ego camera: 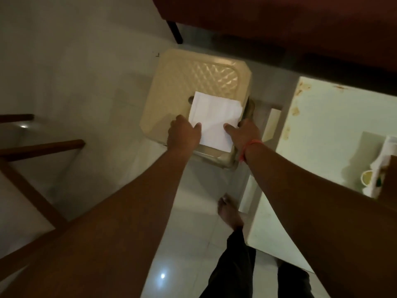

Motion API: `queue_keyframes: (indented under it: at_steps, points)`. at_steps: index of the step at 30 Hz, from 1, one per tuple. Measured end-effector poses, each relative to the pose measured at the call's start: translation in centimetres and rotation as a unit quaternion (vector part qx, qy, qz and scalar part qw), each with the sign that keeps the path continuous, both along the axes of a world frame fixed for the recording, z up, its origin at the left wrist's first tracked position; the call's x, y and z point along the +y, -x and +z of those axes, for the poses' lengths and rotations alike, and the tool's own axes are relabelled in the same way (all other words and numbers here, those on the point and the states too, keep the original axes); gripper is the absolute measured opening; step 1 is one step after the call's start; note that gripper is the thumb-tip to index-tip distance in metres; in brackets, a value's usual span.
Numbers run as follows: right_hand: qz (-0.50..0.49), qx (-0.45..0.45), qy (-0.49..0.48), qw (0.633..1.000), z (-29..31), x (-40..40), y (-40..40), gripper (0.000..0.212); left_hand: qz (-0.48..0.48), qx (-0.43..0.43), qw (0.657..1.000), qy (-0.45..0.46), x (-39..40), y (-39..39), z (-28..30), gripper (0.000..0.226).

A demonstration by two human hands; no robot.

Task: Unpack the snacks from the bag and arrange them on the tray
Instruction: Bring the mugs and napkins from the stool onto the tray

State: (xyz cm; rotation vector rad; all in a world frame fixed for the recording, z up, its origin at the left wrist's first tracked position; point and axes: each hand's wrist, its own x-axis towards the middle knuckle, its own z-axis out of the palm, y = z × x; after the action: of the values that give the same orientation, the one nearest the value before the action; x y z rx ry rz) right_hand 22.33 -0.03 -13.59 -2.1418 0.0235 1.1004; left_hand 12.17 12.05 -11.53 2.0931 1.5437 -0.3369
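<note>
A shallow tray (211,156) lined with a white sheet of paper (214,117) sits over the near part of a cream plastic stool (193,72). My left hand (184,134) grips the tray's left side with its thumb on the paper. On the tray's right side is my right hand (245,134), thumb also on the paper and a red thread around its wrist. I cannot tell whether the tray rests on the stool or hangs just above it. No snacks show on the tray. A white bag-like bundle (385,158) lies on the table at the far right, partly cut off.
A stained white table (333,117) stands to the right, with a small cup (367,179) near the bundle. On the left is a wooden chair frame (32,190). Dark red furniture (279,22) fills the top. My bare foot (229,211) is on the glossy tiled floor.
</note>
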Motion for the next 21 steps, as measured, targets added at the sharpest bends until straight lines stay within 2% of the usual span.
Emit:
queue_keyframes:
  at_steps: [3, 6, 10, 12, 15, 18, 21]
  points:
    - [-0.037, -0.015, 0.016, 0.999, -0.6, 1.0, 0.3, 0.057, 0.016, -0.026, 0.998, 0.054, 0.6, -1.0, -0.5, 0.051]
    - [-0.020, -0.050, 0.029, 0.998, -0.9, 0.6, 0.0, 0.052, 0.017, -0.046, 0.994, 0.098, 1.1, -1.1, -0.9, 0.035]
    - [-0.023, -0.037, -0.011, 0.999, -1.0, -0.8, -0.8, 0.031, 0.052, -0.103, 0.988, 0.107, 0.4, -0.5, -0.5, 0.011]
    - [-0.062, 0.001, -0.063, 0.996, -0.8, -2.0, -0.9, 0.016, 0.087, -0.150, 0.978, 0.116, -0.5, -0.1, -0.3, 0.018]
    - [-0.095, 0.026, -0.103, 0.990, 0.0, -4.0, -0.2, 0.011, 0.151, -0.222, 0.952, 0.150, -2.6, 0.7, 0.0, 0.011]
    - [-0.089, -0.039, -0.076, 0.992, 0.9, -6.8, 0.8, 0.012, 0.213, -0.272, 0.922, 0.177, -6.0, 0.9, 0.5, 0.030]
    - [-0.090, -0.087, -0.035, 0.992, 2.0, -10.3, 1.6, 0.012, 0.201, -0.283, 0.917, 0.194, -10.5, 0.5, 1.0, 0.038]
